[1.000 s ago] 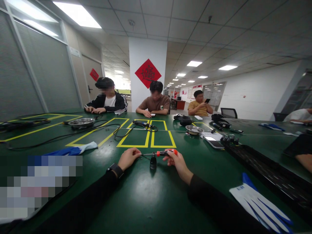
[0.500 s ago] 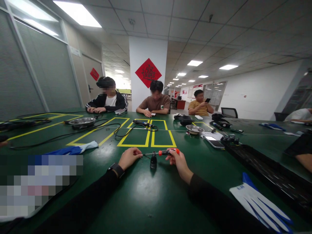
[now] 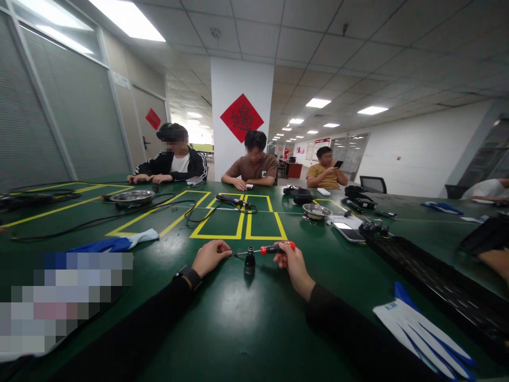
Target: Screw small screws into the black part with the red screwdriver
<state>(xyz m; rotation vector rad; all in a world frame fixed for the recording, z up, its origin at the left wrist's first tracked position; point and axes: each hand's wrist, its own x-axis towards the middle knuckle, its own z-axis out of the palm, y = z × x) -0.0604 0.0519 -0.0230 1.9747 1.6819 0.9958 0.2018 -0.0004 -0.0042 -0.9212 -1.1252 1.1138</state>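
Note:
In my right hand (image 3: 292, 265) is a screwdriver (image 3: 274, 248) with a red and black handle, its thin shaft pointing left. Pinched closed, my left hand (image 3: 211, 257) faces the screwdriver's tip; whatever small thing its fingertips hold is too tiny to make out. A short gap lies between those fingertips and the tip. Between the two hands a black cone-shaped part (image 3: 249, 262) with a narrow metal top stands upright on the green table (image 3: 238, 329), just on my side of the shaft.
White and blue gloves (image 3: 417, 329) lie at right beside a long black tray (image 3: 429, 281). A phone (image 3: 348, 232) and a metal bowl (image 3: 317, 211) are beyond. Another metal dish (image 3: 132, 198) and cables stand at left. Several people sit around the table.
My right hand and the screwdriver have shifted very slightly to the right, away from my left fingertips. The left hand keeps its pinch in nearly the same place.

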